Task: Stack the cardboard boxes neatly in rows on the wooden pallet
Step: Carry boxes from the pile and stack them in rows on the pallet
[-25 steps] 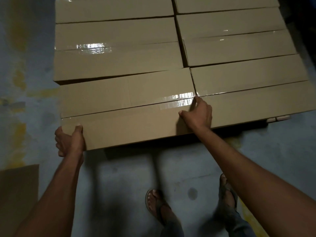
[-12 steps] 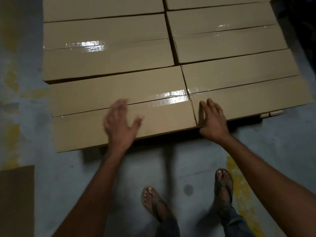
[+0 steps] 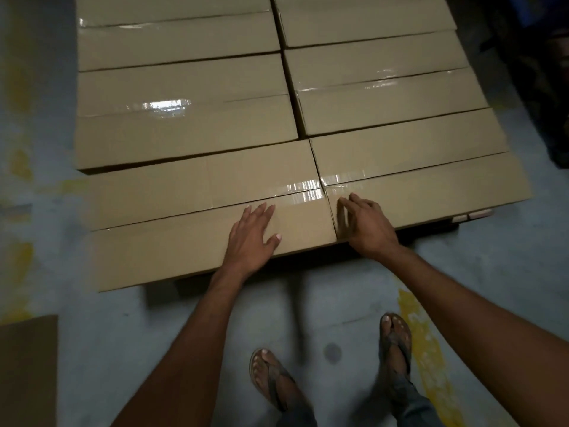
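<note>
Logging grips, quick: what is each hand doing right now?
Left hand: open, flat on the near left box.
Right hand: open, fingers resting on the near right box, holding nothing.

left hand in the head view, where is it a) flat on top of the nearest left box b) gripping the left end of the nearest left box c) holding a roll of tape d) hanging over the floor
a: the left hand lies with its fingers spread on the top of the nearest left box, toward its right end.

One head-worn view looks steeply down, near the cardboard boxes (image 3: 191,186) and floor (image 3: 338,303).
</note>
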The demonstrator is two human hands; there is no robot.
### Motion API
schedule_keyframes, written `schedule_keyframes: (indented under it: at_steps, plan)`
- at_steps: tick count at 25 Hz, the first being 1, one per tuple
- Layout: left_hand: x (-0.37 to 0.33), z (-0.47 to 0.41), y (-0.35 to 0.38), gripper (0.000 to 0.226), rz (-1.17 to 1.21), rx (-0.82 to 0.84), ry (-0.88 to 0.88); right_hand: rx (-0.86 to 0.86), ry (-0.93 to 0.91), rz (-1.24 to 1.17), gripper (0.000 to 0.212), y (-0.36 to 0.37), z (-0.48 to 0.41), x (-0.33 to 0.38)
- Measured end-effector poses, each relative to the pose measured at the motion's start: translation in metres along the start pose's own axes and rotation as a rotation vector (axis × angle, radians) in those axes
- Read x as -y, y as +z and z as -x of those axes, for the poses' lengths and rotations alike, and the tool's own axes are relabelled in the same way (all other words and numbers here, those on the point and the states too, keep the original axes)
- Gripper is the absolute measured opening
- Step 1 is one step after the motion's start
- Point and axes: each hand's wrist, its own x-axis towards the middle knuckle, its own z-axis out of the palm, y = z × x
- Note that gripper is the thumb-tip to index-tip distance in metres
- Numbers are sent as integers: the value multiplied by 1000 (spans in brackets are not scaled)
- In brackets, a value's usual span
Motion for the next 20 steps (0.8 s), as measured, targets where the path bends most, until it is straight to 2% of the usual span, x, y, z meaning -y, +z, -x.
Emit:
schedule_keyframes:
  at_steps: [3, 9, 16, 20]
  plan:
    - [-11, 10, -22, 68, 170, -75, -17, -108, -27, -160, 58, -17, 19, 28]
    - [-57, 60, -71, 50, 508, -312, -143, -141, 13, -397, 66, -52, 63, 69]
    - [-87, 138, -121, 38, 732, -445, -200, -88, -49, -478, 59, -96, 135, 116]
    - [-94, 154, -162, 32, 794, -448, -203, -153, -16, -618, 56, -116, 149, 152]
